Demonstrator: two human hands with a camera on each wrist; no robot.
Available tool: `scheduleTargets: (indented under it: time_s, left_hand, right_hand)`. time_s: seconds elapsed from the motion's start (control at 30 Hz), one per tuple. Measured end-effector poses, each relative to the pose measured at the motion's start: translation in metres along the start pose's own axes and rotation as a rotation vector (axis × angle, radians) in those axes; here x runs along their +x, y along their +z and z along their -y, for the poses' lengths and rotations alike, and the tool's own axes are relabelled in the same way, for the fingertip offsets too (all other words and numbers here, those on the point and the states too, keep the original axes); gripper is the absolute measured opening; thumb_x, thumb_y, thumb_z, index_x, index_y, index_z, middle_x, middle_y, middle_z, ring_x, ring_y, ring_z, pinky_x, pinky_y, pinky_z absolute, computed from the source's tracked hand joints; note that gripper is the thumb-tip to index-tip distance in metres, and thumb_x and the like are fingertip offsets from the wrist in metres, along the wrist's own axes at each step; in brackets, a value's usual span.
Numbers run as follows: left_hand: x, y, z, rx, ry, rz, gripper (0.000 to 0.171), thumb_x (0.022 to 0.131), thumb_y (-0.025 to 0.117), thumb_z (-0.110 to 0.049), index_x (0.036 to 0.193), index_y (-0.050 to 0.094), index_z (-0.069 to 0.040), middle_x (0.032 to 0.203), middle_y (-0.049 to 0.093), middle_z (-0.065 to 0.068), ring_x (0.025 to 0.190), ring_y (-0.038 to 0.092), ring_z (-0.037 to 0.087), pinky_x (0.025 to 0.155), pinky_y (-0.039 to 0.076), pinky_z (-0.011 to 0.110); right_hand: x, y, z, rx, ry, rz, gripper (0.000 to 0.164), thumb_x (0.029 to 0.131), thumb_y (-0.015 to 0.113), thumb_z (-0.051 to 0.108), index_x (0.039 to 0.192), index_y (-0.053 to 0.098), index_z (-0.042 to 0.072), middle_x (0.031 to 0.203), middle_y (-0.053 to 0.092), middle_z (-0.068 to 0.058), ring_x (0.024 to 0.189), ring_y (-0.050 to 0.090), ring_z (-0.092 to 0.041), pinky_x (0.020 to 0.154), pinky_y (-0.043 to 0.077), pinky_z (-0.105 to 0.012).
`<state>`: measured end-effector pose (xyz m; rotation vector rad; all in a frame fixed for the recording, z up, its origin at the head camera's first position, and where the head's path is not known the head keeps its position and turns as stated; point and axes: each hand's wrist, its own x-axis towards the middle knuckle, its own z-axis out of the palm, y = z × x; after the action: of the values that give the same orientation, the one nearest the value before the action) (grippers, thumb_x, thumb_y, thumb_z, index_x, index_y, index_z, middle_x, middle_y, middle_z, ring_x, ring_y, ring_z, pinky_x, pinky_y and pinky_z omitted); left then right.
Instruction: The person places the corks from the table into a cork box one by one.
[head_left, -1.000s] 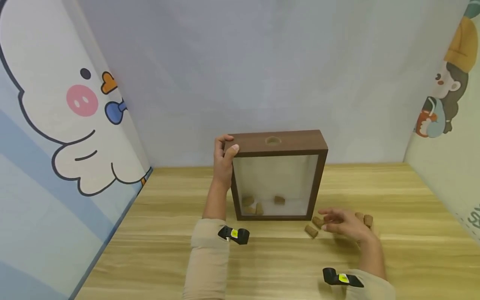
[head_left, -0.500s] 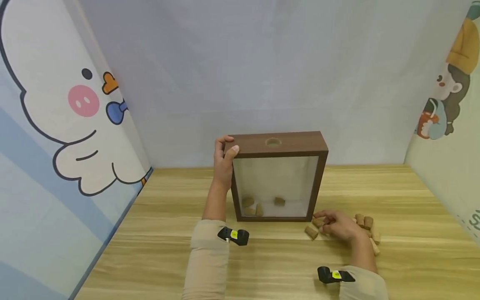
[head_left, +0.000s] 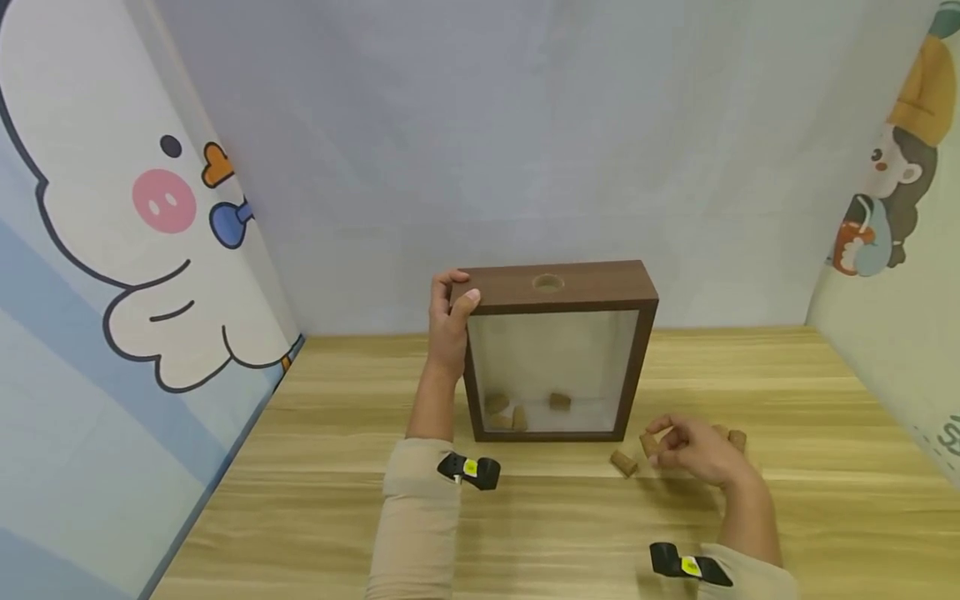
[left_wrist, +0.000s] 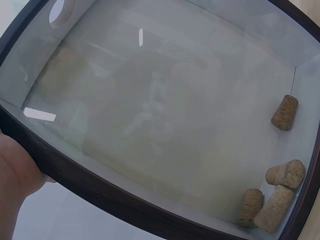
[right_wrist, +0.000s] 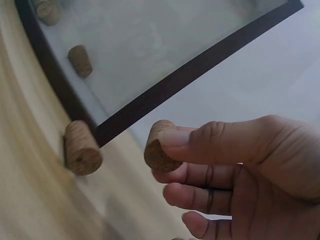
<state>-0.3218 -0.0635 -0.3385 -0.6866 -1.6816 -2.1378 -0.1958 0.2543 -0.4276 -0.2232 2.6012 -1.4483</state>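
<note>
A dark brown wooden shadow box (head_left: 555, 371) with a glass front stands upright on the table, a round hole (head_left: 549, 283) in its top. My left hand (head_left: 447, 329) grips the box's upper left corner, thumb in front and fingers behind. Inside, several corks (left_wrist: 285, 174) lie along the bottom. Right of the box, my right hand (head_left: 697, 450) pinches one cork (right_wrist: 161, 146) between thumb and fingers. Another cork (right_wrist: 82, 148) lies on the table by the box's lower right corner.
More corks (head_left: 737, 440) lie on the wood-grain table (head_left: 525, 533) behind and right of my right hand, partly hidden by it. A pale curtain (head_left: 555, 133) hangs behind the box. Cartoon-printed panels (head_left: 112, 250) flank the table on both sides.
My right hand reached left to a cork beside the box's corner, took it between thumb and fingers, and drew it back slightly right. The left hand stays on the box.
</note>
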Motion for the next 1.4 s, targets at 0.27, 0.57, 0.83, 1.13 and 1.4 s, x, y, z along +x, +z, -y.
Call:
scheduleTargets:
  time_s: [0.27,0.57,0.83,1.13,1.4]
  left_hand:
    - [0.001,-0.001,0.002,-0.019,0.008,0.006,0.031,0.082,0.052,-0.024,0.109,0.042,-0.011,0.111,0.038,0.002,0.099,0.035,0.017,0.084,0.027,0.032]
    - [0.002,0.001,0.003,-0.026,0.02,-0.001,0.03,0.081,0.052,-0.023,0.108,0.043,-0.012,0.11,0.039,0.002,0.098,0.036,0.016,0.084,0.028,0.031]
    - [0.001,0.002,0.004,-0.006,0.015,-0.003,0.031,0.081,0.052,-0.024,0.108,0.043,-0.011,0.111,0.039,0.002,0.1,0.036,0.017,0.085,0.028,0.032]
    - [0.0,0.001,0.003,0.027,0.005,0.027,0.035,0.083,0.05,-0.027,0.111,0.041,-0.008,0.127,0.033,0.006,0.115,0.028,0.018,0.092,0.024,0.04]
    - [-0.001,0.0,0.002,0.011,0.005,0.037,0.035,0.083,0.05,-0.024,0.112,0.04,-0.008,0.132,0.029,0.01,0.119,0.025,0.02,0.094,0.023,0.041]
  right_hand:
    - [-0.005,-0.002,0.021,0.027,-0.018,0.004,0.037,0.08,0.068,0.004,0.111,0.051,-0.008,0.087,0.06,-0.009,0.083,0.057,-0.023,0.072,0.048,-0.033]
    - [-0.006,0.008,0.046,0.009,-0.13,-0.018,0.036,0.083,0.068,0.009,0.113,0.054,-0.006,0.091,0.063,-0.008,0.086,0.059,-0.021,0.069,0.049,-0.031]
    - [-0.002,0.024,0.067,-0.043,-0.203,-0.06,0.039,0.086,0.067,0.019,0.118,0.056,0.0,0.091,0.064,-0.004,0.08,0.059,-0.017,0.067,0.048,-0.035]
    - [0.007,0.042,0.082,-0.023,-0.249,-0.095,0.039,0.086,0.067,0.021,0.119,0.057,0.003,0.092,0.064,-0.001,0.083,0.06,-0.016,0.075,0.048,-0.036]
    - [0.013,0.048,0.09,-0.021,-0.343,-0.179,0.039,0.085,0.068,0.016,0.119,0.056,0.002,0.1,0.065,-0.006,0.09,0.059,-0.019,0.075,0.047,-0.037]
